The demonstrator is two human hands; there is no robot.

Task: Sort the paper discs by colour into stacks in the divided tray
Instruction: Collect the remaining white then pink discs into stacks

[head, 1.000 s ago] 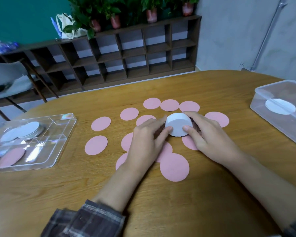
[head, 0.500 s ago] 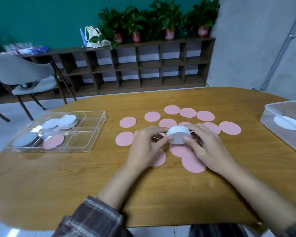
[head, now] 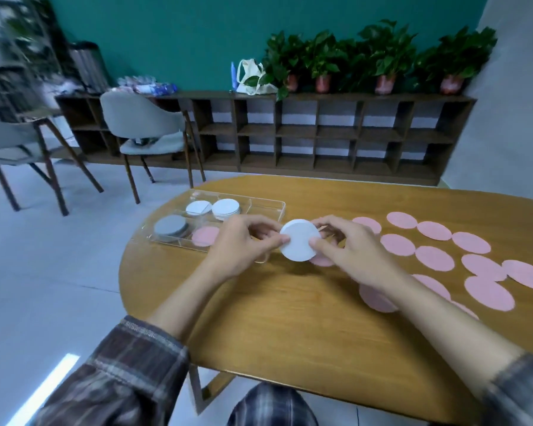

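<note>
white disc stack [head: 299, 240] pinched between left hand [head: 242, 247] and right hand [head: 353, 250], beside divided tray [head: 268, 207]

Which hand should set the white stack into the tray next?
Left, probably. Both hands pinch the white stack, but the left hand sits over the near edge of the divided tray, while the right hand is on the stack's other side, toward the loose pink discs.

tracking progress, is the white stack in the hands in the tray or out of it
Out. The left hand and right hand pinch the white stack just right of the divided tray, outside its compartments.
</note>
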